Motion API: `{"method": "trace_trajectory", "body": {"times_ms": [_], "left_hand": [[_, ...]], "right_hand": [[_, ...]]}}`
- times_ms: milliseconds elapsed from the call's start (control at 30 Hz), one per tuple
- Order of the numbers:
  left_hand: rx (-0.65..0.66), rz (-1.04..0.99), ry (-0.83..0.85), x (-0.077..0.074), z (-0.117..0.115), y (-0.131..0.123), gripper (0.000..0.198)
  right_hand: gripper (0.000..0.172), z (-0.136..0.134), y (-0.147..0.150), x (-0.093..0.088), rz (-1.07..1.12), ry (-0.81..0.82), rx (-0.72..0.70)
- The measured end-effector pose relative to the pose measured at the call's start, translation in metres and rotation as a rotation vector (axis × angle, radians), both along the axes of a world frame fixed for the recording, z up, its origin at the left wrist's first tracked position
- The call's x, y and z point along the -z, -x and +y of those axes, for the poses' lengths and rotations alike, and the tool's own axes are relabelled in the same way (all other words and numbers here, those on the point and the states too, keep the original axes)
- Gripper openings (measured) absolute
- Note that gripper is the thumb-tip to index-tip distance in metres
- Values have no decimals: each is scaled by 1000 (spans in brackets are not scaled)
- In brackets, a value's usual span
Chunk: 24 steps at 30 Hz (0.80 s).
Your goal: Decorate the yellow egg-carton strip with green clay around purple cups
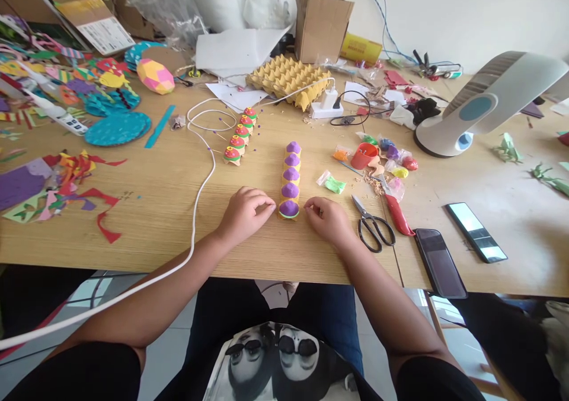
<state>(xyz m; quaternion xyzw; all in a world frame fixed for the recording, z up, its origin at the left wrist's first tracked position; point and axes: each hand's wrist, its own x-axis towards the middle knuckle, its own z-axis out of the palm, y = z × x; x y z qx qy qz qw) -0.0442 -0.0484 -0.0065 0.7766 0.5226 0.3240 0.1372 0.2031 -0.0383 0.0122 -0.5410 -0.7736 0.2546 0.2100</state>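
A strip of egg carton with several purple clay-like caps lies lengthwise on the table before me. The nearest cap has a green rim, and yellow carton shows along the sides. My left hand rests just left of the strip's near end, fingers curled together, thumb against them. On the other side my right hand is closed, its fingertips pinched near the strip. Neither hand touches it, and nothing shows in either. Farther back stands a second strip with red-and-green caps, with small purple-headed pins around it.
To the right lie scissors, a red-handled knife, a green clay packet, a red cup and two phones. A white cable crosses my left forearm. Behind are an egg tray and a power strip.
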Motion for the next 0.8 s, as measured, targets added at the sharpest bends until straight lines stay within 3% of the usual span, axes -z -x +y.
{"method": "trace_trajectory", "body": {"times_ms": [200, 433, 533, 667, 800], "left_hand": [[-23, 112, -18, 4, -4, -3, 25], [-24, -140, 80, -2, -4, -6, 25], [-13, -363, 255, -4, -3, -8, 24], [10, -705, 658, -10, -3, -10, 35], [-6, -974, 887, -21, 3, -14, 33]], "right_hand": [[19, -1, 1, 2, -13, -36, -87], [20, 0, 4, 5, 218, 37, -35], [21, 0, 4, 4, 368, 143, 7], [25, -1, 5, 3, 692, 490, 55], [27, 4, 8, -4, 999, 758, 129]]}}
